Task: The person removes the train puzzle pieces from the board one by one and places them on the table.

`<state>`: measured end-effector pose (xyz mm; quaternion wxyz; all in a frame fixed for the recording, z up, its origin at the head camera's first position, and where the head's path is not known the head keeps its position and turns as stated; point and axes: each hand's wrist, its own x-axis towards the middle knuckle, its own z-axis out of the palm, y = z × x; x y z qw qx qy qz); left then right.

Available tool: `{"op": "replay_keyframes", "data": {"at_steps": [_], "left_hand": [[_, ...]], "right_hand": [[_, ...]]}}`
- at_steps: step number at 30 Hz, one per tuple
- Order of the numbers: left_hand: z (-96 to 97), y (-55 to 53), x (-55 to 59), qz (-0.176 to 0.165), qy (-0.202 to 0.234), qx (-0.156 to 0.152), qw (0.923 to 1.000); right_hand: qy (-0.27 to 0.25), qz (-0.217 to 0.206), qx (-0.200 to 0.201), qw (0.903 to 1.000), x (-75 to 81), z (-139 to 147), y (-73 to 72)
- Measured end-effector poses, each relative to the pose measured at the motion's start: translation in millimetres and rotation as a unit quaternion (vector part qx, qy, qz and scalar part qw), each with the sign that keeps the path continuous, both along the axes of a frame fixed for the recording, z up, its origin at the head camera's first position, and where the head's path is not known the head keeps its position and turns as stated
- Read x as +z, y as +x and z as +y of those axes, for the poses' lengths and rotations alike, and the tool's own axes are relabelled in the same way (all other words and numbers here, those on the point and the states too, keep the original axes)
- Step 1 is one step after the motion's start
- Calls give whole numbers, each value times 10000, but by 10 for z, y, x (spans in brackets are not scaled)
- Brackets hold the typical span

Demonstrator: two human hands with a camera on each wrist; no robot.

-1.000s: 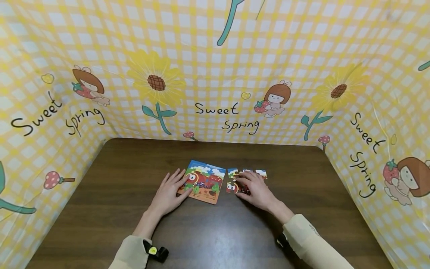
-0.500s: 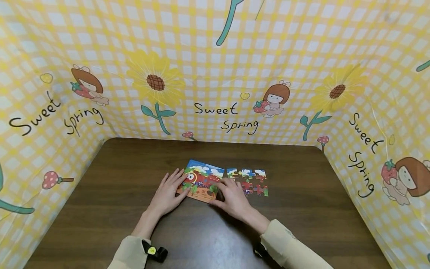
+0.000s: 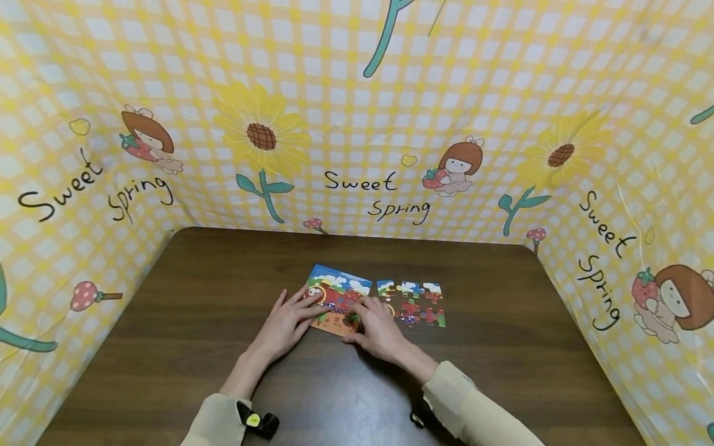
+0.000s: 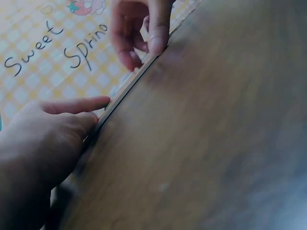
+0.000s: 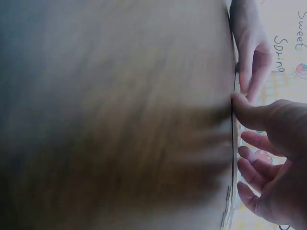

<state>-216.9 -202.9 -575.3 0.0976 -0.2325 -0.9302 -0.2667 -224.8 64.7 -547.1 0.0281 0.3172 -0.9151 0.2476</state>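
Note:
A thin picture board (image 3: 334, 274) with a red cartoon train on it lies slightly turned on the dark table. My left hand (image 3: 281, 322) rests on its left side, fingers stretched across the picture. At the right side is my right hand (image 3: 379, 331), its thumb by the front edge and its fingers loosely bent over the picture. In the right wrist view the thumb of the right hand (image 5: 283, 143) touches the thin edge. Several jigsaw puzzle pieces (image 3: 410, 310) lie in two loose rows right of the board, one partly hidden behind the right hand.
Yellow checked cloth (image 3: 357, 124) with flowers and lettering walls the table (image 3: 474, 279) at the back and both sides. Each wrist carries a small black camera strap, the left one (image 3: 259, 420) at the front.
My right hand has moved left from the puzzle pieces to the board's right side, uncovering several pieces. My left fingers have shifted a little further over the board.

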Motion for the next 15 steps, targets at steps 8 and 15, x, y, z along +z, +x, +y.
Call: {"op": "replay_keyframes", "data": {"at_steps": [8, 15], "left_hand": [[77, 108, 36, -280, 194, 135, 9993], [154, 145, 33, -306, 295, 434, 9982]], "right_hand": [[-463, -533, -276, 9971, -406, 4, -190], [-595, -715, -316, 9952, -423, -8, -242]]}}
